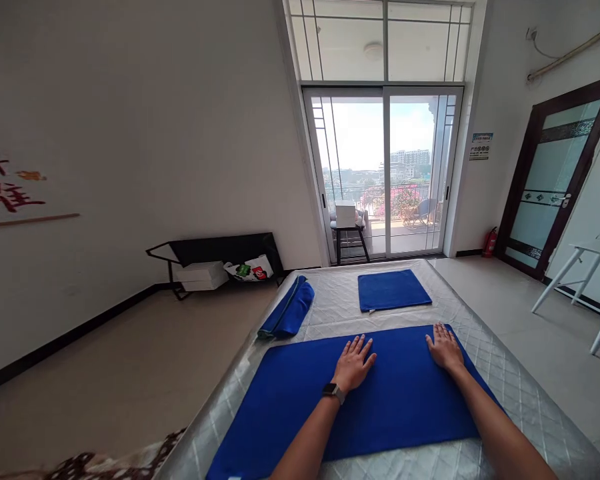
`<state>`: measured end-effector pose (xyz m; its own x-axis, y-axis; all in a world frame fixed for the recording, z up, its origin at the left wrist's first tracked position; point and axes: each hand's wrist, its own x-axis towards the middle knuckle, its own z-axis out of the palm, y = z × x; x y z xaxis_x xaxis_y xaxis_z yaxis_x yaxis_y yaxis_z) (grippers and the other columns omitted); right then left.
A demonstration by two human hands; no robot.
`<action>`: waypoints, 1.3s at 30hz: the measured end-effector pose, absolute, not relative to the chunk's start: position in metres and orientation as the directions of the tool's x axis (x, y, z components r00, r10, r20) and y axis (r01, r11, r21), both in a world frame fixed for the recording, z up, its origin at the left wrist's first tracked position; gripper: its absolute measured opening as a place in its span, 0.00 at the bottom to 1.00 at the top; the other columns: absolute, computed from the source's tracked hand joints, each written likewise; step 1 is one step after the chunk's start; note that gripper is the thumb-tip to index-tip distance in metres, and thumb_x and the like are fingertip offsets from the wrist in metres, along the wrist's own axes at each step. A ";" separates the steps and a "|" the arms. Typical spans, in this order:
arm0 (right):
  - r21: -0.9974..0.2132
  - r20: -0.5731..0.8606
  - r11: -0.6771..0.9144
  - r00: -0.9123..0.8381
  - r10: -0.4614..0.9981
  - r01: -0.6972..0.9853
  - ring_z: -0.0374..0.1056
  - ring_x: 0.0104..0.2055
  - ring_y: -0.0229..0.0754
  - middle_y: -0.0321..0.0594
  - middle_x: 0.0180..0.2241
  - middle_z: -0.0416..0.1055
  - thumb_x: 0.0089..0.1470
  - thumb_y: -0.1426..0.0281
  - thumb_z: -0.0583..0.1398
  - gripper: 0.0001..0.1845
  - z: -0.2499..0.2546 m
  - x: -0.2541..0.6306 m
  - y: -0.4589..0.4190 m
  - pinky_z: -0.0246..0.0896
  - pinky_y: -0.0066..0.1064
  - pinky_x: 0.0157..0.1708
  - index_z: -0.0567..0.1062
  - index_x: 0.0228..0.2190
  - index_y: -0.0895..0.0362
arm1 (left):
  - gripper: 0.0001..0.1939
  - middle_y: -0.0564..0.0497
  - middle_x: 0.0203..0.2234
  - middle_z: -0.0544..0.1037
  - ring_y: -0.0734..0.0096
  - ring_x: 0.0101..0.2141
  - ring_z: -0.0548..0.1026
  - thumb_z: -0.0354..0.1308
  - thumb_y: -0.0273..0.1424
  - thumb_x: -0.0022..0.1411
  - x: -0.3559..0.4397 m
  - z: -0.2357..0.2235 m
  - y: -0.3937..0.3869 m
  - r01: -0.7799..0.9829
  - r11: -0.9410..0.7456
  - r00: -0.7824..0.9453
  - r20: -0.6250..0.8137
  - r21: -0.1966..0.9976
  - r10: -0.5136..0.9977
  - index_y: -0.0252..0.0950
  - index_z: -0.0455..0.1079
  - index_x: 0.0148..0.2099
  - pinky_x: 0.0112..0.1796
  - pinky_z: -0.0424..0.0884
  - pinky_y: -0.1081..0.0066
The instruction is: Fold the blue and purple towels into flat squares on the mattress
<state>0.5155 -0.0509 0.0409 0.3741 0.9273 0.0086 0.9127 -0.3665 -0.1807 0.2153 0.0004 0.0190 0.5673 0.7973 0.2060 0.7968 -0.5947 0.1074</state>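
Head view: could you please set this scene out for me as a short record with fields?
Surface: quilted silver mattress
Left hand: flat, palm down, on the large spread blue towel; watch on the wrist
Right hand: flat on the same towel, near its far right corner
Beyond: small folded blue towel
Far left: loosely bunched blue towel at the mattress edge
Background: glass sliding balcony door

Bright daylight from the glass balcony door, wide-angle bending at the edges, sharp focus.
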 end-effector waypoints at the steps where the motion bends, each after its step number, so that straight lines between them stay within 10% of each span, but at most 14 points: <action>1: -0.184 0.009 -0.365 0.373 0.928 0.913 0.40 0.72 0.44 0.46 0.70 0.46 0.64 0.58 0.40 0.38 0.040 0.516 -0.051 0.34 0.40 0.68 0.50 0.67 0.67 | 0.29 0.46 0.66 0.62 0.59 0.66 0.57 0.37 0.47 0.72 0.210 0.018 0.003 0.810 -0.576 0.551 0.194 0.110 0.812 0.44 0.59 0.68 0.63 0.56 0.53; 16: -0.153 -0.022 -0.378 0.379 0.925 0.913 0.40 0.71 0.45 0.51 0.69 0.46 0.65 0.62 0.41 0.36 0.058 0.514 -0.056 0.35 0.39 0.68 0.51 0.66 0.71 | 0.30 0.34 0.67 0.56 0.54 0.67 0.54 0.41 0.37 0.71 -0.036 0.016 0.046 0.995 -0.086 0.082 0.066 0.058 0.994 0.25 0.53 0.69 0.63 0.54 0.58; 28: -0.201 0.197 0.254 -0.215 0.957 0.946 0.44 0.70 0.46 0.47 0.68 0.50 0.66 0.63 0.42 0.32 0.033 0.345 -0.094 0.42 0.42 0.67 0.53 0.67 0.61 | 0.23 0.48 0.63 0.68 0.65 0.63 0.64 0.39 0.40 0.74 0.153 0.013 -0.068 0.699 -0.703 0.644 0.311 0.133 0.699 0.44 0.65 0.63 0.60 0.64 0.58; 39: -0.259 0.090 0.197 -0.179 0.980 0.946 0.42 0.71 0.45 0.50 0.68 0.49 0.67 0.59 0.37 0.34 0.034 0.333 -0.108 0.39 0.42 0.68 0.52 0.67 0.64 | 0.28 0.45 0.66 0.61 0.59 0.66 0.57 0.38 0.45 0.73 0.152 0.002 -0.080 0.793 -0.603 0.575 0.226 0.080 0.786 0.40 0.58 0.68 0.63 0.59 0.51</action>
